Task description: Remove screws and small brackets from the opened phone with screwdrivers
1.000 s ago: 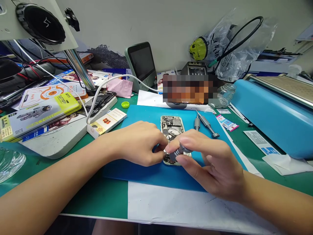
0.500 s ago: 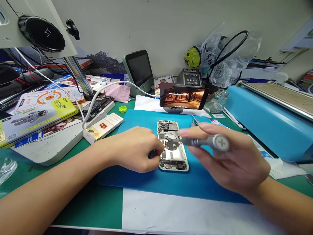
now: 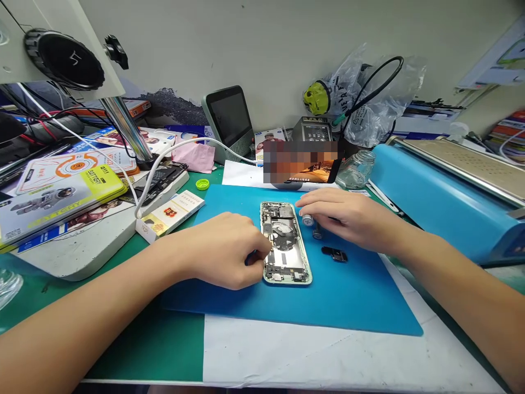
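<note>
An opened phone lies upright on the blue mat, its inner parts and round coil exposed. My left hand is curled closed, with finger and thumb at the phone's left edge; the exact contact of the fingertips is hidden. To the right of the phone, my right hand reaches low over the mat, fingers stretched out. Beneath those fingers show the round ends of two screwdrivers: a light-capped screwdriver and a darker screwdriver. A small black part lies below the right hand.
Behind the mat stand a propped-up phone playing video and a glass jar. A blue machine occupies the right side. On the left are a microscope stand, battery boxes, a small carton and a white cable.
My right hand has moved away from above the phone and down to the mat on the right, bringing the screwdriver there. The black part has come into view. My left hand stays put.
</note>
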`<state>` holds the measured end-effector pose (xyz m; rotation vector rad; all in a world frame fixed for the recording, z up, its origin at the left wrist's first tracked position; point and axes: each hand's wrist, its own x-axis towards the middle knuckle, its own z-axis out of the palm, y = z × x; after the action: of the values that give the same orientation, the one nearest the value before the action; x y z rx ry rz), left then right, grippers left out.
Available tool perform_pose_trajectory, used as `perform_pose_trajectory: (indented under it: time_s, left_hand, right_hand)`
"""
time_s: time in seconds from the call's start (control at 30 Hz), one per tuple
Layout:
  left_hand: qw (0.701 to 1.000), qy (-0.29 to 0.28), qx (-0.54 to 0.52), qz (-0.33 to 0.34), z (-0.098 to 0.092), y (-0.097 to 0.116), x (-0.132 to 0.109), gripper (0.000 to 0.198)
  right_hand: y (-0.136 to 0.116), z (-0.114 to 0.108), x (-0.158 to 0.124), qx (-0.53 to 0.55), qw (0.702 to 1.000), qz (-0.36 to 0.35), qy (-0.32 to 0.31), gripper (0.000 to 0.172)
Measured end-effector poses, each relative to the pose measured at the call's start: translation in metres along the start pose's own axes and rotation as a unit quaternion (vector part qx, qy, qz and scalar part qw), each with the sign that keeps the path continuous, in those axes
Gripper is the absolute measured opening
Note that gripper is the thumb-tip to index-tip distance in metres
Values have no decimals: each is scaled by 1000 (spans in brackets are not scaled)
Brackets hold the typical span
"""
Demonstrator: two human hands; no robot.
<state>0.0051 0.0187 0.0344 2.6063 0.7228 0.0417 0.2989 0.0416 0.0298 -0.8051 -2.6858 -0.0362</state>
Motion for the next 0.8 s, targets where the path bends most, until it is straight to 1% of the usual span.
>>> perform_pose_trajectory:
  time_s: [0.13, 0.23, 0.33, 0.4, 0.47, 0.53, 0.63, 0.8]
  left_hand:
    - [1000, -1, 3, -3, 0, 0, 0, 22]
    - [1000, -3, 3, -4, 0, 0, 0, 22]
    - [1000, -4, 4, -5, 1, -1, 0, 22]
    - [1000, -5, 4, -6, 1, -1, 0, 22]
    - [1000, -10, 3, -6, 1, -1, 1, 21]
    - [1000, -15, 3, -7, 1, 0, 1, 20]
    - [1000, -18, 4, -7, 0, 1, 1, 19]
    - [1000, -20, 6, -8, -1, 2, 0, 19]
  right_hand:
    - [3, 1, 0, 1, 999, 32, -36, 34]
    - [2, -3, 1, 2, 996, 72, -50, 33]
    - [1, -13, 0, -22, 987, 153, -31, 33]
    - [1, -21, -1, -45, 974, 221, -20, 33]
    - [3, -26, -3, -57, 958, 277, -36, 30]
    - [5, -27, -3, -55, 945, 315, -70, 26]
    - [6, -24, -3, -50, 931, 346, -105, 21]
    - [8, -20, -1, -45, 920, 366, -130, 18]
